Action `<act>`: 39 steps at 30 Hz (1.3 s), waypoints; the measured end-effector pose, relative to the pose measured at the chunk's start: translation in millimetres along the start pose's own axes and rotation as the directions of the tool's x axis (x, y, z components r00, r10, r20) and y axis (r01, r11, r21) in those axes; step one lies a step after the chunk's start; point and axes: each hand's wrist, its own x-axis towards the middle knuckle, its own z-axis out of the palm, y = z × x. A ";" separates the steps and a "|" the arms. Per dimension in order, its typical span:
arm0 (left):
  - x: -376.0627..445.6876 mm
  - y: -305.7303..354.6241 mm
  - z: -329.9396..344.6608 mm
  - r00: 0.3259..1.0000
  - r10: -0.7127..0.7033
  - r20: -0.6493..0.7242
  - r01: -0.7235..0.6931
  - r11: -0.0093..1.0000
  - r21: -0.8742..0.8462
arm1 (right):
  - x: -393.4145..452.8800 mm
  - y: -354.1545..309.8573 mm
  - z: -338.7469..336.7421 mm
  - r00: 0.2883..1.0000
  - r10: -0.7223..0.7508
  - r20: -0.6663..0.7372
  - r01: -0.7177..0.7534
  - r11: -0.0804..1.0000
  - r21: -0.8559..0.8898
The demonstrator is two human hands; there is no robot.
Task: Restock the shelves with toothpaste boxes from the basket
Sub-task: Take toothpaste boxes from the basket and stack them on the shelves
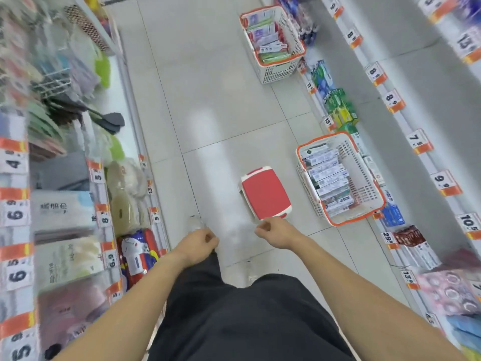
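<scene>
Two white baskets with orange rims stand on the aisle floor by the right shelving. The near basket (364, 188) holds a row of toothpaste boxes (328, 178). The far basket (291, 43) is full of mixed toothpaste boxes (269, 40). My left hand (199, 243) hangs in front of me with fingers curled, holding nothing. My right hand (276, 231) is also loosely closed and holds nothing, just below a red-topped stool. Both hands are well short of the near basket.
A small red and white step stool (264, 192) sits on the floor left of the near basket. Shelves with orange price tags line both sides; green boxes (338, 108) stand on the lower right shelf. Tiled floor (208, 100) runs down the aisle.
</scene>
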 end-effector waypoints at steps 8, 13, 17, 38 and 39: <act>128.4 32.9 -190.2 0.981 0.163 0.106 -0.193 0.894 0.405 | 107.5 -102.9 -64.6 0.988 0.114 -0.105 -0.095 0.981 0.169; 203.5 94.2 -278.9 0.950 0.162 0.268 -0.293 0.760 0.581 | 144.6 -135.7 -114.5 0.957 0.220 -0.189 -0.146 0.928 0.342; 269.2 162.9 -318.3 0.929 0.195 0.313 -0.349 0.742 0.573 | 184.0 -139.3 -157.4 0.924 0.304 -0.233 -0.158 0.857 0.491; 449.5 542.0 -254.8 0.596 0.158 0.787 -0.795 0.255 0.550 | 209.8 -40.8 -379.1 0.675 0.695 -0.248 -0.132 0.445 0.886; 453.1 556.5 -243.9 0.577 0.146 0.803 -0.810 0.230 0.540 | 205.4 -34.3 -385.5 0.654 0.717 -0.241 -0.129 0.421 0.898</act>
